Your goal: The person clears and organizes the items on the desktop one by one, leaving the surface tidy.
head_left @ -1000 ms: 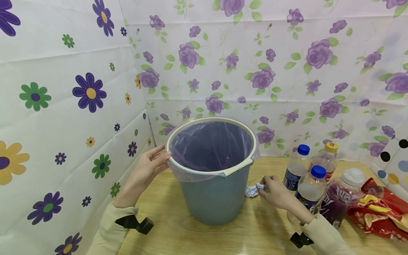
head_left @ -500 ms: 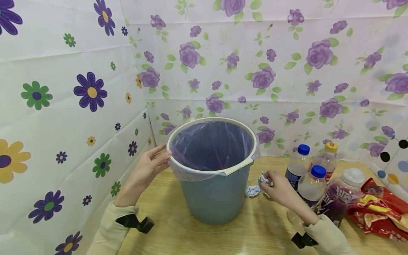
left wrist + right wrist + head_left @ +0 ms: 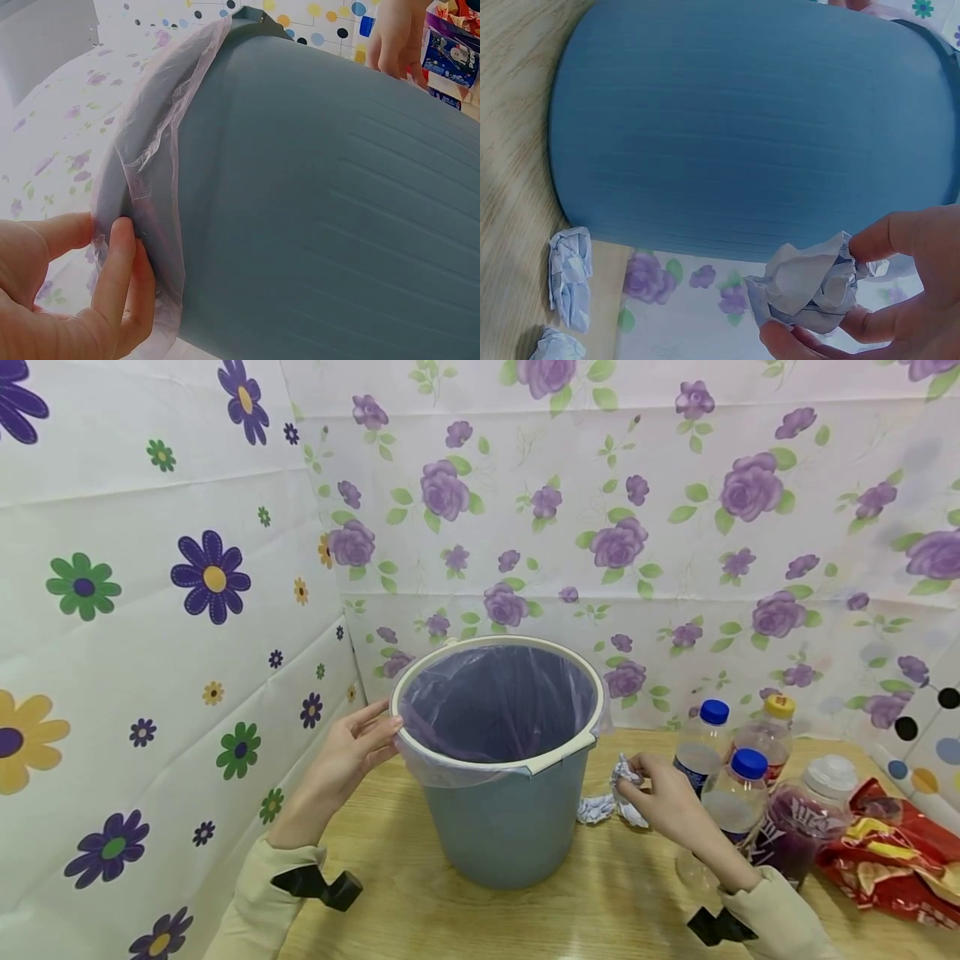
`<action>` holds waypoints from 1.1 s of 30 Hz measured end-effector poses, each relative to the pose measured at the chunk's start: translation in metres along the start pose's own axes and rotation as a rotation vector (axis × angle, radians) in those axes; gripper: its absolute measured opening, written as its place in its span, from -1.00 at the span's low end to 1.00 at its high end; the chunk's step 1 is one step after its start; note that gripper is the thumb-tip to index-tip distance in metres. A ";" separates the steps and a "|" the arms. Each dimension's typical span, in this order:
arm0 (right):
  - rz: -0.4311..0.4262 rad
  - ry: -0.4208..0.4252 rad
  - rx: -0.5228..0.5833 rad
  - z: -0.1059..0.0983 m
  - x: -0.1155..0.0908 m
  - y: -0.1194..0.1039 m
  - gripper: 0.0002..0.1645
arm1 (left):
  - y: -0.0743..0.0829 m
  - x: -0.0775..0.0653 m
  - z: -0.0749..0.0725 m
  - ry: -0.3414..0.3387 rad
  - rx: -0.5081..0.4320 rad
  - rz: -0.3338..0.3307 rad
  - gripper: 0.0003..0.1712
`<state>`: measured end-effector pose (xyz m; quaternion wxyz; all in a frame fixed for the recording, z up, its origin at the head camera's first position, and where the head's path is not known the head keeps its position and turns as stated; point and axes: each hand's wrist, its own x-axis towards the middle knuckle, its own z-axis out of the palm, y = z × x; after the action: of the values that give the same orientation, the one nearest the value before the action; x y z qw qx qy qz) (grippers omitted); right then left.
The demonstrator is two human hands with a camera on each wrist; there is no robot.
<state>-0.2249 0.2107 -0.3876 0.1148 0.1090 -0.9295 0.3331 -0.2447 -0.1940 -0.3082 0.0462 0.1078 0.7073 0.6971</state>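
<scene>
Rising since earlier: paper ball (image 3: 802, 289) pinched in right hand (image 3: 663, 797), left hand (image 3: 352, 747) gripping bucket (image 3: 502, 827)

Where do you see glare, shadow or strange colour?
Head view: soft glare on the table, near the bottom edge; left wrist view: floral sheet washed out; right wrist view: bucket bluer than in the others, shadow beside the lower crumpled paper.

A blue-grey bucket (image 3: 502, 835) stands upright, lined with a thin bag (image 3: 498, 706). One crumpled white paper (image 3: 806, 285) is held beside it; two wads (image 3: 570, 277) lie nearby.
</scene>
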 end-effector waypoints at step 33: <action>-0.074 0.068 0.177 -0.030 -0.008 -0.021 -0.69 | -0.002 0.000 0.000 -0.007 -0.026 0.010 -0.26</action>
<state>-0.2068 0.2150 -0.3547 0.1483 0.1416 -0.8874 0.4129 -0.2450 -0.1940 -0.3100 0.0465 0.1134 0.6976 0.7060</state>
